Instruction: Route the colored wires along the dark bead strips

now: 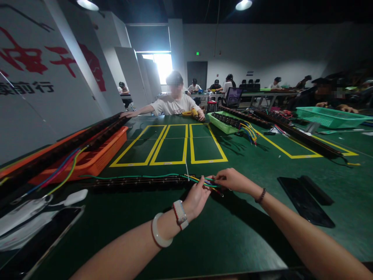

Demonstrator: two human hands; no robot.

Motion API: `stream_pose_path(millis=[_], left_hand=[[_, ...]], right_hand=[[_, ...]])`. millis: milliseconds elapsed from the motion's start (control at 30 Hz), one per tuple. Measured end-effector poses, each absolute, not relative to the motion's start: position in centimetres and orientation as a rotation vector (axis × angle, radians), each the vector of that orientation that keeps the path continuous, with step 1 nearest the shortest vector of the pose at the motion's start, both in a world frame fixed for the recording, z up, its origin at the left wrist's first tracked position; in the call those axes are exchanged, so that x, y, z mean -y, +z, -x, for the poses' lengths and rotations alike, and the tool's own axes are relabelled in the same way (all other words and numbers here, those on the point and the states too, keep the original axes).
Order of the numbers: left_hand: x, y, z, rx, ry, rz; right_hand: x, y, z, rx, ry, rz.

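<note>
A long dark strip (140,182) lies across the green table in front of me, a green wire (125,176) running along its top. At the strip's right end a bundle of coloured wires (215,185) comes out: green, yellow, blue and red. My left hand (198,198) holds this bundle from below, fingers curled round it. My right hand (234,180) pinches at the wires from the right; exactly which ones is hidden by the fingers. A thin white cable tie (187,167) sticks up from the strip beside my left fingertips.
An orange basket (107,155) with long dark strips stands left. Past yellow-taped rectangles (169,163), a co-worker (175,97) holds a yellow tool (194,113). Right are a green basket (223,125), a teal basket (326,118) and a black phone-like slab (305,202).
</note>
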State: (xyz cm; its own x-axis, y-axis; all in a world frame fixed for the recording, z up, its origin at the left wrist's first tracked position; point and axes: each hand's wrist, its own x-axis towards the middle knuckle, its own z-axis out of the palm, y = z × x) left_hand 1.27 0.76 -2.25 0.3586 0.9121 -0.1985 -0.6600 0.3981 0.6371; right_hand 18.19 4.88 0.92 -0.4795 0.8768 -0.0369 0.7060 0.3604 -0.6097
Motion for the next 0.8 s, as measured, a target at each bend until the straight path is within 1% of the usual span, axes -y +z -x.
stream_pose_path(millis=[133, 233, 300, 467, 533, 667, 800], left_hand=[[-0.8, -2.0, -1.3, -0.587, 1.062, -0.463], [-0.7, -1.9, -1.3, -0.586, 1.048, -0.408], [-0.8, -1.9, -1.3, -0.577, 1.048, -0.384], [-0.9, -2.1, -1.3, -0.517, 1.066, -0.368], [-0.8, -2.0, -1.3, -0.499, 1.06, -0.384], [-0.7, -1.7, -1.3, -0.482, 1.034, -0.45], [-0.7, -1.8, -1.3, -0.483, 1.068, -0.451]], right_hand=[[-5.1, 0.1, -18.5, 2.0, 1.516, 1.324], [-5.1, -0.2, -18.7, 1.857, 1.844, 1.18], [-5.1, -0.2, -18.9, 1.853, 1.923, 1.131], [-5.1, 0.2, -18.9, 1.983, 1.823, 1.13], [-4.8, 0.3, -18.6, 1.908, 1.908, 1.052], [-4.1, 0.2, -18.1, 1.681, 2.243, 0.921], [-4.4, -0.5, -18.0, 1.626, 2.285, 0.97]])
